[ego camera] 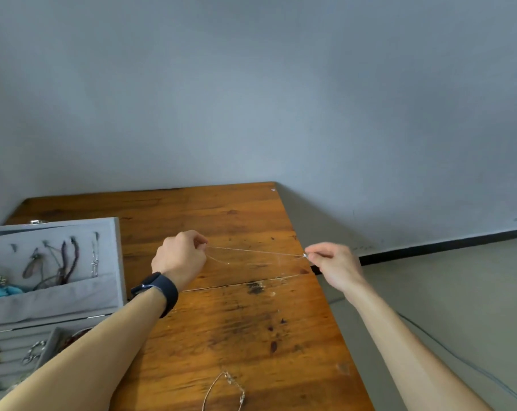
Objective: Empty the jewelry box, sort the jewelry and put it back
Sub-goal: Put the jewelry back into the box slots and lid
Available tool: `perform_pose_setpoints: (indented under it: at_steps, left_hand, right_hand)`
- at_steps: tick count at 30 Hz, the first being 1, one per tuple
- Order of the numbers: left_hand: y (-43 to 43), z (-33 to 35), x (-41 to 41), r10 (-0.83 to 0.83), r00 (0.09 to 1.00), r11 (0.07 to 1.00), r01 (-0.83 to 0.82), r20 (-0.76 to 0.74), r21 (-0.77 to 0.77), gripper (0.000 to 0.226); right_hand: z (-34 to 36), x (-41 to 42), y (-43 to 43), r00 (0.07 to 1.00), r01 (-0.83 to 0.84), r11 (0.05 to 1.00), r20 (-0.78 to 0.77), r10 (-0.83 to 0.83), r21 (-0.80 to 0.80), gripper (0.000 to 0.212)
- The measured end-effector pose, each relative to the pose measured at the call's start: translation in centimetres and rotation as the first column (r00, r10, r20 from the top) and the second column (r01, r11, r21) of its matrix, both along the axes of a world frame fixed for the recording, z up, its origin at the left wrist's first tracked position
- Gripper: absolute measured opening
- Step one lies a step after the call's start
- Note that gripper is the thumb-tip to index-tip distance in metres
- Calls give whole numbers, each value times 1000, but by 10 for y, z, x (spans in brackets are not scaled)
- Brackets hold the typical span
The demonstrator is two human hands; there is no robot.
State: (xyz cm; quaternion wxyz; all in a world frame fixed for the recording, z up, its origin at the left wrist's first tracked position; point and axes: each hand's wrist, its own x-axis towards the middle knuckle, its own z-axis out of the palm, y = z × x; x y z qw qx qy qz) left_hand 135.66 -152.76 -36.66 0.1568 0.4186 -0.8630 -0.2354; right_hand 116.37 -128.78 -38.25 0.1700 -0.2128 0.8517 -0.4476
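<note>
A thin silver chain (255,251) is stretched above the wooden table (239,315) between my two hands. My left hand (181,256), with a dark watch on its wrist, pinches one end. My right hand (334,264) pinches the other end near a small clasp. A slack loop of the chain hangs below the taut strand. The grey jewelry box (48,301) stands open at the left; necklaces hang on hooks in its lid, and turquoise beads lie in the lid pocket. Rings and earrings sit in its lower tray.
Another thin necklace (224,391) lies on the table near the front edge. The table's right edge runs just under my right hand, with grey floor and a cable beyond. A grey wall stands behind the table.
</note>
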Motion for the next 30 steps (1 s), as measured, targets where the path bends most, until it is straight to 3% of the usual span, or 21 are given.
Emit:
perform_pose_setpoints:
  at_steps: [9, 15, 22, 30]
  left_hand:
    - [-24, -3, -22, 7, 967, 972, 53, 256, -228, 13]
    - [-40, 1, -31, 21, 939, 970, 64, 343, -235, 15]
    - [-43, -4, -34, 31, 941, 961, 64, 336, -268, 18]
    - [-51, -6, -27, -13, 948, 965, 95, 317, -245, 28]
  right_hand:
    - [-6, -33, -48, 995, 25, 987, -96, -9, 158, 5]
    - [-8, -43, -67, 993, 21, 987, -114, -3, 158, 7]
    - [-13, -41, -78, 969, 13, 973, -245, 45, 231, 15]
    - [-23, -29, -77, 942, 26, 980, -333, 41, 196, 24]
